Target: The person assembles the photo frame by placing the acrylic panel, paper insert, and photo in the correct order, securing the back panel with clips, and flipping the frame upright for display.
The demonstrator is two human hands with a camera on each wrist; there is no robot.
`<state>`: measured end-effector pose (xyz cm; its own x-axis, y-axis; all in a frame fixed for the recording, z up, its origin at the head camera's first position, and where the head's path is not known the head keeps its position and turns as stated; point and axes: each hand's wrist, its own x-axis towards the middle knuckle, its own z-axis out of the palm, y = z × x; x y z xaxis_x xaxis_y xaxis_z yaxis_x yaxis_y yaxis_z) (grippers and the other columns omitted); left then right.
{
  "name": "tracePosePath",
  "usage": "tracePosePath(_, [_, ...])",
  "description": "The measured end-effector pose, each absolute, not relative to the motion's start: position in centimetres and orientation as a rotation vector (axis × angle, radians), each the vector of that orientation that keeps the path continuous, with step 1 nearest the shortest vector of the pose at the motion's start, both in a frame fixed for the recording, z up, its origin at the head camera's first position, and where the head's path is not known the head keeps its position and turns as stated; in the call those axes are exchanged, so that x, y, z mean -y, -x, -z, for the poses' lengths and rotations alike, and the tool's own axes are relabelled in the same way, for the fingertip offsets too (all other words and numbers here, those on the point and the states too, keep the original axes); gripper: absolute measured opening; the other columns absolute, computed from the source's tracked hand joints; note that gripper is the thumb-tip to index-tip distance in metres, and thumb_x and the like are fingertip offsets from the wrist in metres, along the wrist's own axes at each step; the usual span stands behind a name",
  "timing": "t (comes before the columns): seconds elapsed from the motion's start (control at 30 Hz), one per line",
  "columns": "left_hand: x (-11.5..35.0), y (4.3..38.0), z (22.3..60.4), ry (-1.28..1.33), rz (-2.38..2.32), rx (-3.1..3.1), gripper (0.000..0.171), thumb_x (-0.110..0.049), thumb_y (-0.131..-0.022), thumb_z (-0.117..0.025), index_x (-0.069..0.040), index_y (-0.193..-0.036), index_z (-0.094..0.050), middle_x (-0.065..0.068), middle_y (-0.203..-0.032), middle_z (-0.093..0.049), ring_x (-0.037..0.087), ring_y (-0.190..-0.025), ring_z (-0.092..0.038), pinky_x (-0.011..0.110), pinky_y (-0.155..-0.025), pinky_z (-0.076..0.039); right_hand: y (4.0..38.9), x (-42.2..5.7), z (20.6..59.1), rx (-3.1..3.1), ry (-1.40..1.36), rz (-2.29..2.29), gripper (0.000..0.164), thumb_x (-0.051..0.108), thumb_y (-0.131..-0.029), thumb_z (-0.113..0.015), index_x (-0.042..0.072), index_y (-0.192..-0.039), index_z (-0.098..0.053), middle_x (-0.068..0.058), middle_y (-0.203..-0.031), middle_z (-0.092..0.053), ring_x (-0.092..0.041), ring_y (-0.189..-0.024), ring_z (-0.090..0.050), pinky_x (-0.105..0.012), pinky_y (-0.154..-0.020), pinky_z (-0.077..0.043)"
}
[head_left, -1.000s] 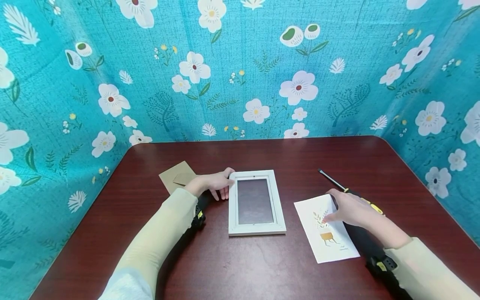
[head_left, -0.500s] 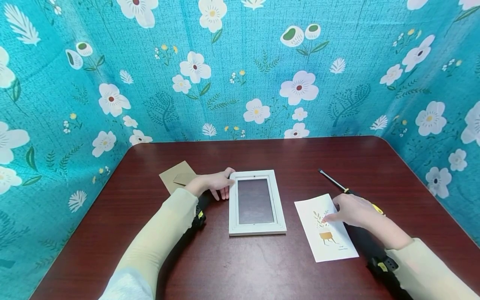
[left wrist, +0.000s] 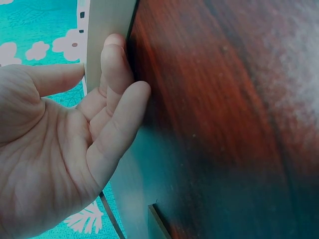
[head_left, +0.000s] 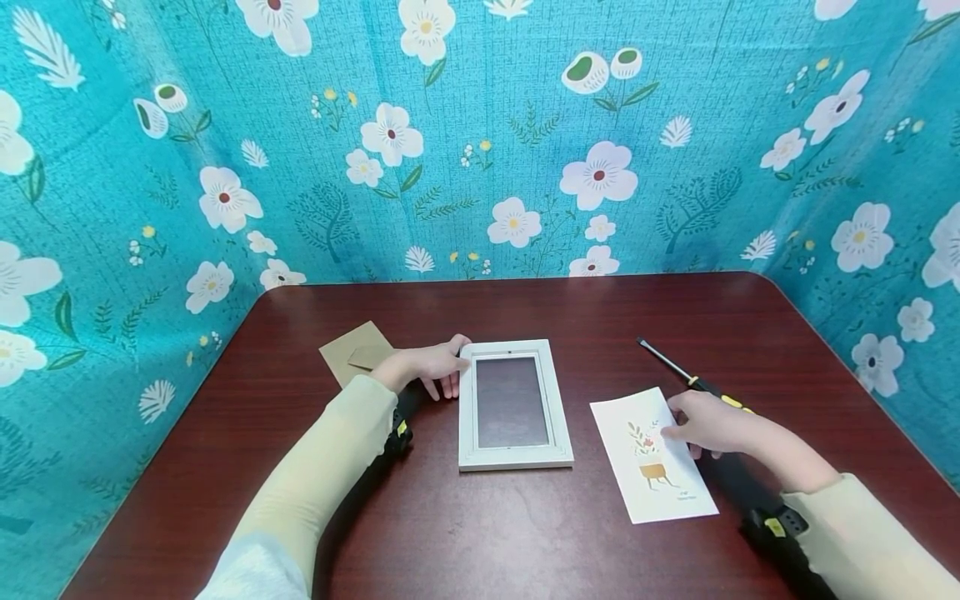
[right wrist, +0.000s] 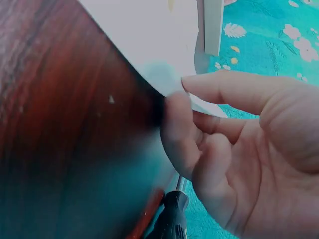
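Note:
In the head view a white picture frame (head_left: pixel 467 417) lies flat at mid-table, with a dark grey pane inside it. My left hand (head_left: pixel 427 367) grips its left edge near the far corner. The left wrist view shows the thumb against the frame's side (left wrist: pixel 110 22) and the curled fingers low beside it. To the right lies a white card (head_left: pixel 626 479) printed with a potted plant. My right hand (head_left: pixel 712 423) pinches the card's right edge, thumb on top. Seen from the right wrist, the card's edge (right wrist: pixel 159 40) lifts slightly at the fingertips.
A screwdriver (head_left: pixel 666 362) with a black and yellow handle lies beyond my right hand. Partly behind the left hand is a brown backing board (head_left: pixel 339 354) with a flap. The dark red table (head_left: pixel 480 542) is bordered by a blue floral cloth (head_left: pixel 480 167).
My right hand has slid a little to the right, its thumb now nearer the card's edge. More of the screwdriver's handle shows. The left hand and frame stay put.

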<state>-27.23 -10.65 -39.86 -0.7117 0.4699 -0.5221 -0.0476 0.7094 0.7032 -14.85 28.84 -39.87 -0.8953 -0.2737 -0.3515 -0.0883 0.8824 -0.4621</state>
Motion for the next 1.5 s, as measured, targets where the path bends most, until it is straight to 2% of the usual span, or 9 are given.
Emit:
tracePosePath(0.13, [10.6,27.3,39.9,-0.316,-0.933,-2.198,0.039,-0.018,-0.105,-0.039,-0.014,-0.14,-0.022,0.014,-0.074,-0.063,0.02,-0.059,-0.059,0.034,-0.054,-0.052,15.1,-29.5,39.5,-2.555,0.329,0.703,0.015,0.009,-0.092,-0.065,-0.001,-0.103,-0.063,0.0,-0.069,-0.059,-0.018,-0.051,-0.055,-0.031,-0.043,-0.043])
tracePosePath(0.27, [10.6,27.1,39.6,-0.311,-0.931,-2.199,0.038,-0.019,-0.106,-0.04,-0.013,-0.14,-0.023,0.014,-0.074,-0.062,0.02,-0.059,-0.058,0.034,-0.054,-0.052,15.4,-30.1,39.4,-2.49,0.415,0.814,0.006,0.011,-0.092,-0.065,0.006,-0.089,-0.066,0.0,-0.065,-0.058,-0.018,-0.052,-0.054,-0.028,-0.041,-0.04])
tracePosePath(0.33, [10.6,27.0,39.6,-0.315,-0.927,-2.203,0.038,-0.019,-0.106,-0.04,-0.013,-0.139,-0.024,0.015,-0.074,-0.062,0.02,-0.059,-0.058,0.035,-0.055,-0.052,15.7,-30.3,39.4,-2.469,0.443,0.876,0.01,0.014,-0.093,-0.066,0.009,-0.084,-0.066,-0.001,-0.063,-0.058,-0.017,-0.051,-0.053,-0.025,-0.041,-0.038])
tracePosePath(0.47, [10.6,27.0,39.5,-0.325,-0.926,-2.204,0.038,-0.019,-0.106,-0.04,-0.013,-0.139,-0.023,0.015,-0.075,-0.063,0.021,-0.06,-0.059,0.036,-0.056,-0.053,16.3,-30.5,38.9,-2.432,0.46,0.984,0.016,0.02,-0.093,-0.066,0.007,-0.084,-0.069,-0.005,-0.061,-0.059,-0.017,-0.048,-0.05,-0.023,-0.041,-0.036])
tracePosePath(0.7, [10.6,27.1,39.5,-0.323,-0.926,-2.194,0.04,-0.019,-0.106,-0.039,-0.013,-0.141,-0.022,0.014,-0.075,-0.063,0.02,-0.06,-0.059,0.035,-0.057,-0.053,17.1,-30.5,37.5,-2.406,0.339,1.161,0.029,0.025,-0.094,-0.065,0.002,-0.078,-0.065,-0.011,-0.058,-0.057,-0.014,-0.045,-0.044,-0.027,-0.042,-0.037])
tracePosePath(0.93, [10.6,27.0,39.4,-0.323,-0.923,-2.198,0.04,-0.02,-0.106,-0.039,-0.013,-0.142,-0.021,0.015,-0.076,-0.063,0.021,-0.06,-0.059,0.035,-0.057,-0.053,18.2,-29.7,36.5,-2.325,0.248,1.427,0.034,0.025,-0.099,-0.059,-0.008,-0.103,-0.066,-0.009,-0.073,-0.067,-0.014,-0.051,-0.049,-0.024,-0.045,-0.037])
tracePosePath(1.17, [10.7,27.1,39.5,-0.327,-0.925,-2.198,0.04,-0.019,-0.106,-0.038,-0.013,-0.142,-0.021,0.015,-0.076,-0.062,0.021,-0.061,-0.059,0.036,-0.058,-0.054,19.2,-27.7,35.5,-2.269,0.236,1.6,0.029,0.022,-0.099,-0.058,-0.006,-0.104,-0.066,-0.006,-0.079,-0.07,-0.012,-0.05,-0.05,-0.023,-0.045,-0.037])
tracePosePath(1.37, [10.7,27.2,39.6,-0.319,-0.924,-2.195,0.041,-0.019,-0.106,-0.038,-0.014,-0.142,-0.021,0.014,-0.075,-0.062,0.02,-0.06,-0.059,0.036,-0.058,-0.053,20.2,-25.8,35.0,-2.169,0.293,1.733,0.027,0.019,-0.1,-0.056,-0.005,-0.108,-0.066,-0.009,-0.088,-0.072,-0.013,-0.052,-0.055,-0.025,-0.047,-0.043])
tracePosePath(1.5, [10.7,27.1,39.6,-0.318,-0.925,-2.193,0.041,-0.019,-0.106,-0.039,-0.014,-0.142,-0.021,0.014,-0.075,-0.063,0.02,-0.06,-0.059,0.035,-0.057,-0.053,20.9,-24.6,34.8,-2.111,0.319,1.794,0.021,0.017,-0.1,-0.055,0.003,-0.104,-0.069,-0.009,-0.088,-0.072,-0.012,-0.053,-0.057,-0.025,-0.047,-0.045])
